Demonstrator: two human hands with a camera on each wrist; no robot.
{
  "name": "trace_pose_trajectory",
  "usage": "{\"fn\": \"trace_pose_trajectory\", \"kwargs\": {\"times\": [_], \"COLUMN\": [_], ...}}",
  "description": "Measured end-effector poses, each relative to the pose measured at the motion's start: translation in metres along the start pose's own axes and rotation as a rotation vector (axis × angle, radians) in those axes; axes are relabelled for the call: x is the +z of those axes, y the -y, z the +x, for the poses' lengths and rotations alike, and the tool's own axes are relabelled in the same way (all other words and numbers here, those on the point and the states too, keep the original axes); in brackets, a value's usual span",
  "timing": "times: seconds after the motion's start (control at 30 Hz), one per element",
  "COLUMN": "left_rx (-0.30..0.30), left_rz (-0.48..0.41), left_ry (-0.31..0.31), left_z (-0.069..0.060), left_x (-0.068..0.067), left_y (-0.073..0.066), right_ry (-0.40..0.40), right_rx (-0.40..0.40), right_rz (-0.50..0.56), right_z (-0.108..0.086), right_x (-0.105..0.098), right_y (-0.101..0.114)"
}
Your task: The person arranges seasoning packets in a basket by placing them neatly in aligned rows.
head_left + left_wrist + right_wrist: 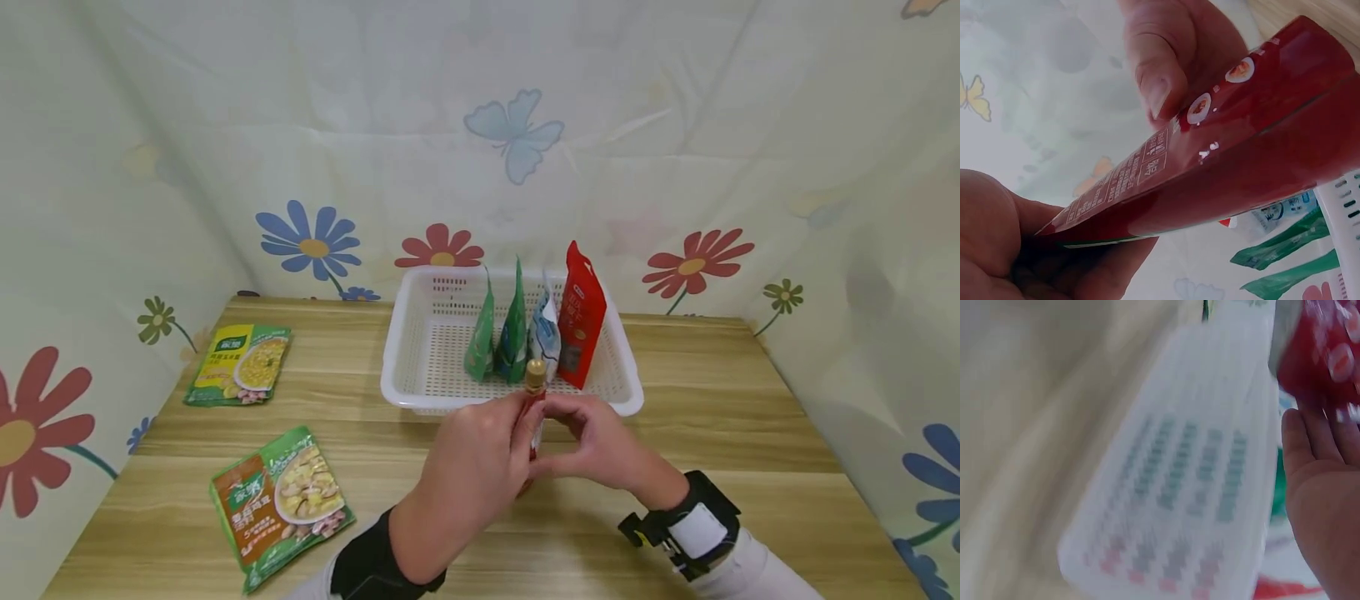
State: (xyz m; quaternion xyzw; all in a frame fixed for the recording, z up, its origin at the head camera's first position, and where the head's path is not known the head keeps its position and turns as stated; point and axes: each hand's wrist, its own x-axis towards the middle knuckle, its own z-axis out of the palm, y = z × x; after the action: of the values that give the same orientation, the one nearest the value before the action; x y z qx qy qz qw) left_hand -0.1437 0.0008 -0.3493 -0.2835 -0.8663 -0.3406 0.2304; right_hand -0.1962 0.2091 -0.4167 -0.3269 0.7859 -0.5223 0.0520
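Upright in front of the basket stands a red spouted pouch with a gold cap [535,375], held between both hands. My left hand [476,462] grips it from the left, just below the cap. From the other side my right hand [600,442] holds its edge with curled fingers and thumb. Close up in the left wrist view, the pouch [1241,137] shows small round food pictures and white print; a thumb [1160,87] presses its face. Blurred in the right wrist view, the pouch [1322,369] touches the fingertips of the right hand [1329,487].
Behind the hands a white perforated basket [401,367] holds two green packets [514,333], a blue-white packet [546,333] and a red packet [581,321], all standing. On the table's left lie a yellow-green soup packet [238,364] and a brown-green soup packet [281,504].
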Motion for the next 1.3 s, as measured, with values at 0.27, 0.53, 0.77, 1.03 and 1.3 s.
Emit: {"fn": "trace_pose_trajectory", "kwargs": {"times": [0.27, 0.53, 0.77, 1.03, 1.3], "left_rx": [0.004, -0.012, -0.003, -0.050, -0.101], "left_rz": [0.056, 0.055, 0.097, 0.074, 0.166], "left_ry": [-0.035, -0.047, -0.083, -0.052, -0.048], "left_z": [-0.001, -0.001, 0.000, 0.008, 0.026], "left_x": [-0.005, -0.009, -0.011, -0.020, -0.038], "left_y": [0.005, 0.008, 0.010, 0.012, 0.018], "right_ry": [-0.166, -0.100, -0.097, -0.084, -0.056], "right_rx": [0.053, 0.226, 0.169, 0.082, 0.106], "right_rz": [-0.649, -0.897, -0.922, -0.941, -0.937], "right_z": [-0.008, -0.012, -0.013, -0.014, -0.010], "right_x": [-0.028, -0.027, -0.029, -0.033, -0.034], "right_y": [0.001, -0.013, -0.020, -0.025, -0.022]}}
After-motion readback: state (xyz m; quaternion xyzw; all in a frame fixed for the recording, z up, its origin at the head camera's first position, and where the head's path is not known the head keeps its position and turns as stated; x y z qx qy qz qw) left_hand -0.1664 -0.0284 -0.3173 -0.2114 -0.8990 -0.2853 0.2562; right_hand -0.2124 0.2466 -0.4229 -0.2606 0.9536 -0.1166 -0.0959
